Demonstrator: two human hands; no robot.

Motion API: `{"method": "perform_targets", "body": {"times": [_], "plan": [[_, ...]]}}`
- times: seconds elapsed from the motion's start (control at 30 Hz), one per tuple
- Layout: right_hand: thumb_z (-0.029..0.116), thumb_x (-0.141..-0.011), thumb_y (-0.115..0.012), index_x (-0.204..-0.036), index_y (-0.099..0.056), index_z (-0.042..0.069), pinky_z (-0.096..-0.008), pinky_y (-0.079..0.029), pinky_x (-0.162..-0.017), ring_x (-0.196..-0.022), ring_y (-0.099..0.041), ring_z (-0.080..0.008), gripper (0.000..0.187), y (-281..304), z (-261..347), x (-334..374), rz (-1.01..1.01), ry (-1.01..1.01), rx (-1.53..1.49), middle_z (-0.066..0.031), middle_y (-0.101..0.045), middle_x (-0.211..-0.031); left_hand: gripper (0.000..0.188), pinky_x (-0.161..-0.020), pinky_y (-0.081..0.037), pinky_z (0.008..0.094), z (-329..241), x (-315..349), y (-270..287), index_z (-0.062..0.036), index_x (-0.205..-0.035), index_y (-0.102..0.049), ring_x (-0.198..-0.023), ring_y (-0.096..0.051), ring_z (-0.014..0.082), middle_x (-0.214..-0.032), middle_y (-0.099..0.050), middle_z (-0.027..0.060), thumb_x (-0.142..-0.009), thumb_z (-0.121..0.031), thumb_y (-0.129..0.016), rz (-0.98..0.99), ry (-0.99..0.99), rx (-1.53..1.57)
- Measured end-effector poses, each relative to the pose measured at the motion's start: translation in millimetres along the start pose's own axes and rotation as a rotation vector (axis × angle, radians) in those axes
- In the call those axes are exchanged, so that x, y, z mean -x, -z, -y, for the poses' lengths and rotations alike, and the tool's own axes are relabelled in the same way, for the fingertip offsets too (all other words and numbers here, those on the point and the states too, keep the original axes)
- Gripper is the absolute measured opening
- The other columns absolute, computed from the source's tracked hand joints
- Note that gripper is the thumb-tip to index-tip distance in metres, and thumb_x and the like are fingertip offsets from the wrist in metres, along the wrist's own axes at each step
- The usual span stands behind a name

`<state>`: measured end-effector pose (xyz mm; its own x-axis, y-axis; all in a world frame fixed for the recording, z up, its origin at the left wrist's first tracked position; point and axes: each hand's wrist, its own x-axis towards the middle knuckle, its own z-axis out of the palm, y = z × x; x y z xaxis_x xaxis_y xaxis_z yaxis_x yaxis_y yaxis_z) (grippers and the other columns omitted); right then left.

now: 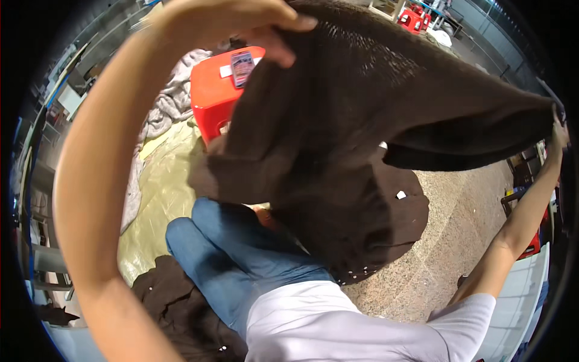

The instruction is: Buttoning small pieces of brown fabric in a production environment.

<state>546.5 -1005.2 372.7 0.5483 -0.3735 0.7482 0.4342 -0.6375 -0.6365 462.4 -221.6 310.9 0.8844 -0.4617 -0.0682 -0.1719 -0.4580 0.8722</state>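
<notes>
Cloth aloft: A wide sheet of dark brown, soft-looking fabric (338, 102) hangs in the air before a seated or kneeling person, raised above the legs and floor and bowed into a deep fold toward the right.
Left grip: The left hand (250, 15), arm arched high, has its fingers at the fabric's upper left; blur leaves it impossible to tell whether they pinch it.
Right grip: The right hand (560, 133), at the end of an outstretched arm, pinches the fabric's far corner.
Progress: The fabric is lifted and largely opened out, by all appearances midway through handling; setting it down is not yet done, and creases remain.
Brown cloth nearby: A rounded spread of dark brown cloth (407, 220) dotted with small white bits lies below, and a crumpled dark brown heap (175, 301) sits beside the blue-jeaned legs (241, 259).
Floor: Speckled tan stone flooring (452, 223) shows at right; a shiny olive-yellow plastic sheet (163, 187) covers the left, beside a rumpled grey plush blanket (172, 102).
Stool: A bright red plastic stool (211, 90) stands beyond the legs, bearing a smartphone with a lit screen (242, 67).
Room: Another red stool (411, 21) stands in the cluttered background.
</notes>
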Motion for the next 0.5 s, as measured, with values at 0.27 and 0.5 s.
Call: {"method": "perform_targets", "body": {"times": [0.27,0.5], "plan": [[0.031,-0.086,-0.076,-0.116,-0.066,-0.001,-0.0281,-0.051,-0.084,-0.095,-0.063,-0.0133,0.045,-29,-14,117,-0.409,-0.073,-0.03,-0.0083,-0.068,-0.112,0.02,-0.076,-0.049,0.0435,35,-172,-38,0.0008,-0.089,-0.065,-0.081,-0.063,0.0424,-0.078,-0.064,0.023,-0.075,0.0,-0.051,-1.045,-0.883,-0.507],[0.023,-0.094,-0.066,-0.12,-0.053,0.006,-0.0286,-0.045,-0.086,-0.096,-0.056,-0.0123,0.034,12,-54,415,0.261,-0.639,-0.013,-0.0013,-0.057,-0.105,0.031,-0.085,-0.049,0.0387,197,-79,-95,-0.0033,-0.094,-0.053,-0.104,-0.056,0.0371,-0.111,-0.054,0.0157,-0.071,0.018,-0.051,-0.658,-0.842,-0.638]]}}
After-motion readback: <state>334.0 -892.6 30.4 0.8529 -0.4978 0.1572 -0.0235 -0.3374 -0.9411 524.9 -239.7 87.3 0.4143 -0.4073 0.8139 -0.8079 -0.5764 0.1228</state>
